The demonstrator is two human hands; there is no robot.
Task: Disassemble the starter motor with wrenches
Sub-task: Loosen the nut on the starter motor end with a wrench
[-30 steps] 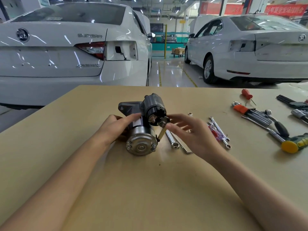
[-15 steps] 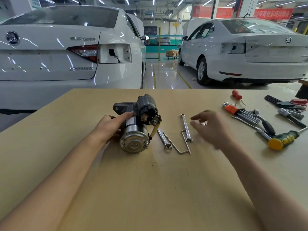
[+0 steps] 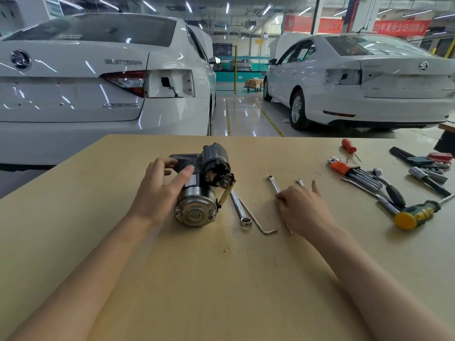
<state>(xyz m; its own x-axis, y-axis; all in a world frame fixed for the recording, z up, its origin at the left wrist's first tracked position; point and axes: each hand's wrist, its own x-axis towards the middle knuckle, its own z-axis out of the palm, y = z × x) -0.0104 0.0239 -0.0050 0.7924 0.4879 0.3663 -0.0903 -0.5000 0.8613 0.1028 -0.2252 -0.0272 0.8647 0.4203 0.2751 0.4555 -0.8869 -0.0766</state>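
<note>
The starter motor (image 3: 199, 195) lies on the wooden table (image 3: 221, 279), its round silver end cap facing me and the black solenoid on top. My left hand (image 3: 158, 190) rests against the motor's left side, thumb straight along the body and fingers by the black nose housing. To the right, my right hand (image 3: 302, 207) lies on the table with its fingers curled over the shaft of a small combination wrench (image 3: 273, 183); its index finger points up. A longer ring wrench (image 3: 240, 207) lies just right of the motor.
An L-shaped hex key (image 3: 258, 222) lies beside the ring wrench. Another small wrench's tip (image 3: 300, 182) shows behind my right hand. At the far right are an orange hex key set (image 3: 341, 167), a red screwdriver (image 3: 347, 145) and a green-yellow screwdriver (image 3: 416, 214). Two white cars stand beyond the table.
My right hand left the solenoid terminal, swung right and came down onto the small wrench. My left hand loosened its grip on the motor, fingers now straighter.
</note>
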